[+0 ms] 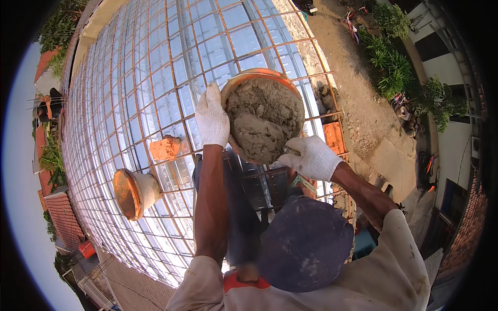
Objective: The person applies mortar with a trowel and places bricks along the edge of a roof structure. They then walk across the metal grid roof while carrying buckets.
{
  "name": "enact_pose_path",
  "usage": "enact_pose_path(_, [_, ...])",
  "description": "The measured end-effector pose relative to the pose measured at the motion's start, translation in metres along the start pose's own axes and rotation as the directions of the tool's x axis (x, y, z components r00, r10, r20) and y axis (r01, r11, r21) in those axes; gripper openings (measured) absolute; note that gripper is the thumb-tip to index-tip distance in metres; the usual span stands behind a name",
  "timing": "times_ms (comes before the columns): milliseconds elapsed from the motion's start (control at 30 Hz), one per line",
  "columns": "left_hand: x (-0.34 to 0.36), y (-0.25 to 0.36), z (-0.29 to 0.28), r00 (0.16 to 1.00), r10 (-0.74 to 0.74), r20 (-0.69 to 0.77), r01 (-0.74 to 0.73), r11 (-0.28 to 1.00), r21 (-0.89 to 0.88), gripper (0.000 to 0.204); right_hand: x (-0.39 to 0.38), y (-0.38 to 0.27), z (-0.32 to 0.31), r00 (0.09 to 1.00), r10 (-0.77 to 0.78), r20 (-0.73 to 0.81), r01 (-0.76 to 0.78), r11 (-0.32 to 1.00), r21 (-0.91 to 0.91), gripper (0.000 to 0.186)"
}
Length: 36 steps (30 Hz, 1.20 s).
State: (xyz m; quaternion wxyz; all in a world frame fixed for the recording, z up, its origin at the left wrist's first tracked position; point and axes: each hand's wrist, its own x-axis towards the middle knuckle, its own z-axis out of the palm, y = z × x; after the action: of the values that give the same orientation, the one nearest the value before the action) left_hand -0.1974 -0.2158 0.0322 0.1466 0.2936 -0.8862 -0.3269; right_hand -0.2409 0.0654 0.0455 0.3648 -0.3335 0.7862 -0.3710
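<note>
A round bucket [284,75] filled with grey wet mortar [262,119] is held in front of me, above a steel bar grid. Its rim is orange-stained. My left hand [212,116], in a white knit glove, presses against the bucket's left side, fingers pointing up along it. At the lower right rim, my right hand [311,157], gloved the same way, grips the edge with its thumb near the mortar. Part of the right fingers is hidden by the bucket. To the left, another bucket [134,194] lies tipped, its orange-caked mouth turned leftward.
Rusty rebar mesh [171,62] spans shiny corrugated metal decking [150,98]. A broken brick piece [165,149] lies on it, and an orange brick [334,137] sits by the right edge. Beyond that edge, the ground [373,122] lies far below. A dark cap [306,243] blocks the lower middle.
</note>
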Motion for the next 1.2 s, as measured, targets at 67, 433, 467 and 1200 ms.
enact_pose_path(67, [0.004, 0.017, -0.003, 0.978, -0.208, -0.019, 0.205, 0.972, -0.115, 0.069, -0.009, 0.008, -0.003, 0.999, -0.004, -0.046, 0.006, 0.998, 0.063, 0.036])
enact_pose_path(433, [0.023, -0.028, -0.004, 0.959, -0.275, 0.066, 0.280, 0.893, -0.351, 0.068, -0.052, 0.054, -0.055, 0.830, 0.388, -0.401, -0.282, 0.912, 0.298, 0.031])
enact_pose_path(467, [0.022, -0.025, -0.004, 0.957, -0.283, 0.066, 0.287, 0.886, -0.364, 0.069, -0.052, 0.067, -0.061, 0.791, 0.426, -0.440, -0.325, 0.901, 0.287, 0.031])
enact_pose_path(1200, [0.026, -0.020, -0.002, 0.947, -0.322, -0.018, 0.306, 0.915, -0.263, 0.066, 0.035, 0.269, -0.128, 0.595, 0.714, -0.368, -0.483, 0.684, 0.546, 0.038])
